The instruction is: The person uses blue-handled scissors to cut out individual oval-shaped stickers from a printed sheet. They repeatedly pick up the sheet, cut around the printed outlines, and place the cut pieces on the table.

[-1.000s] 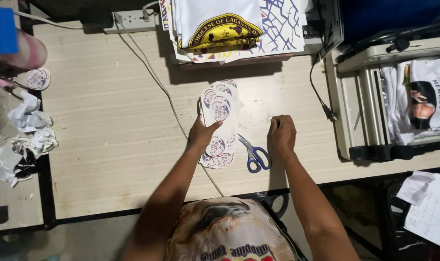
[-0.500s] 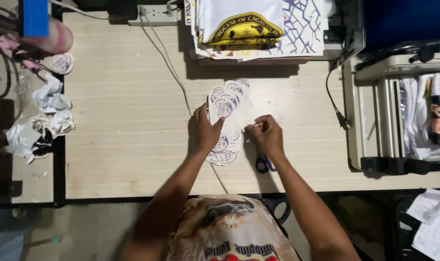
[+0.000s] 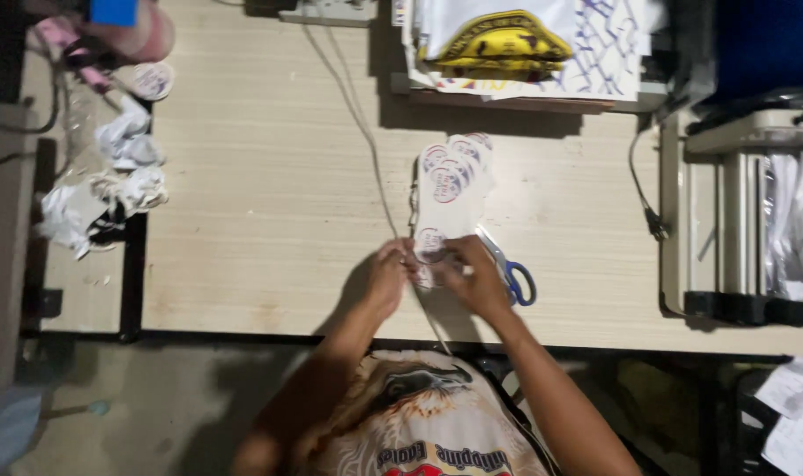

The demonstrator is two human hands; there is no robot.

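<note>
a: where were the hands just then?

b: both met at the near end of the sticker sheet [image 3: 445,203], a long white strip printed with round badges, lying on the pale wooden table [image 3: 269,203]. the left hand [image 3: 385,280] had its fingers curled onto the sheet's lower left corner, and the right hand [image 3: 474,278] was pressed on the lower right, fingertips pinched in at the edge of the lowest round sticker.

a: pinching it properly, or just touching?

b: the fingers of both were drawn together on the paper, not spread. whether either had a sticker lifted free i could not tell; the picture was too blurred there.

a: and the scissors?

b: the blue-handled scissors [image 3: 514,278] lay on the table just beside the right hand, partly hidden under it, in nobody's grip.

a: what else was about?

b: a thin cable [image 3: 359,123] ran down the table from the far edge and passed just left of the sheet. a stack of printed cloth [image 3: 516,40] with a yellow emblem sat at the far edge, well apart from the hands. crumpled white scraps [image 3: 110,181] lay at the left end, and a grey machine [image 3: 736,220] stood at the right.
</note>
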